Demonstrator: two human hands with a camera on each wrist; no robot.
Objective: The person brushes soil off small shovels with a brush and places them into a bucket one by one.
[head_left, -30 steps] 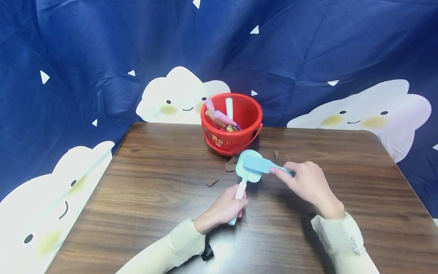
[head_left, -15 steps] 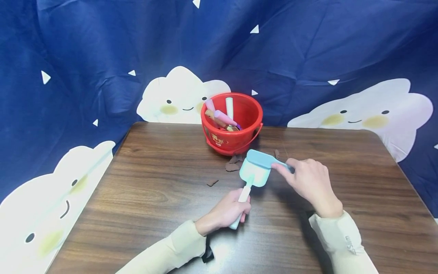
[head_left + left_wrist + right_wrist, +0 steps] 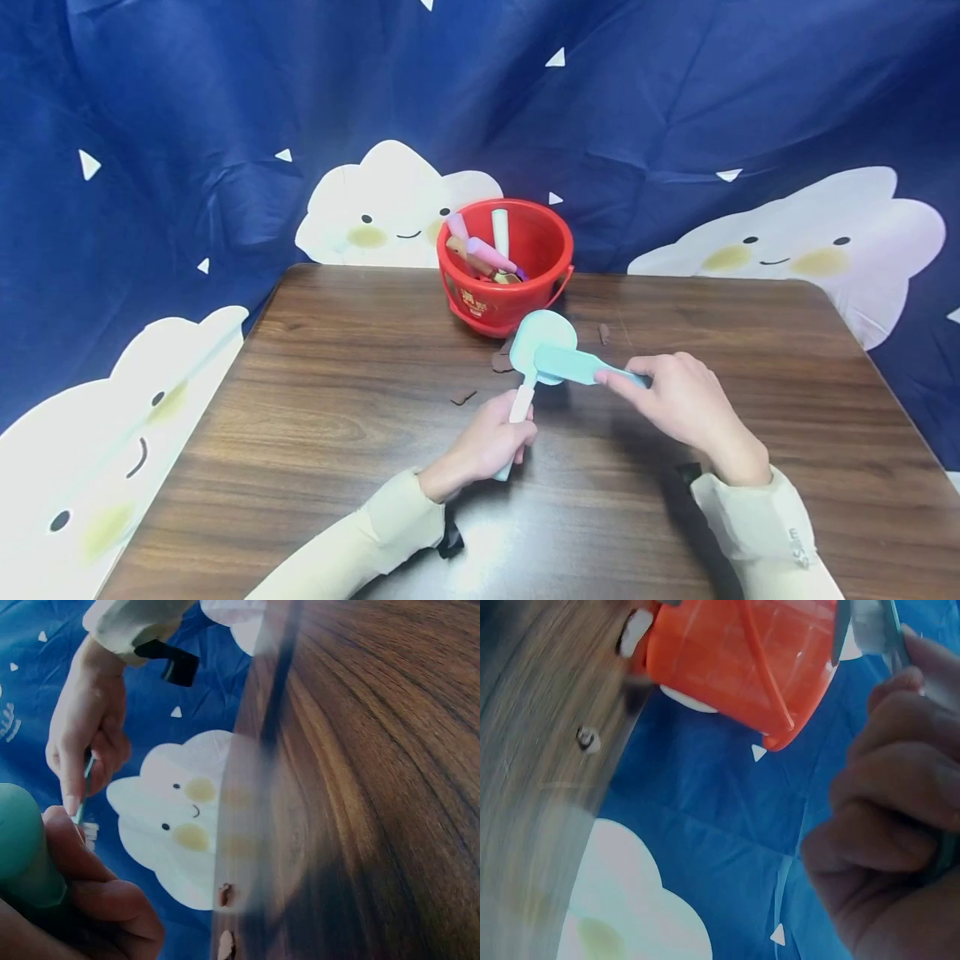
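Note:
In the head view my left hand [image 3: 491, 440] grips the white handle of a mint toy shovel [image 3: 536, 329], its rounded head raised in front of the red bucket. My right hand [image 3: 686, 404] holds a light-blue brush [image 3: 573, 365] by its thin handle. The brush's oblong head lies over the lower right of the shovel's head; whether they touch I cannot tell. The left wrist view shows the handle's mint end [image 3: 26, 847] in my left fist and pale bristles [image 3: 91, 834] beyond. Curled fingers [image 3: 892, 780] of my right hand fill the right wrist view's right side.
The red bucket [image 3: 517, 302] stands at the table's back, with pink, white and brown toy handles inside. Flat brown scraps lie on the wooden table [image 3: 337, 367]: some by the bucket [image 3: 502, 362], one to the left [image 3: 463, 398], one to the right [image 3: 604, 333].
Half a second ago the brush lay along the shovel's far rim. Since then the shovel has moved up and left, and the brush now crosses the lower right of its head.

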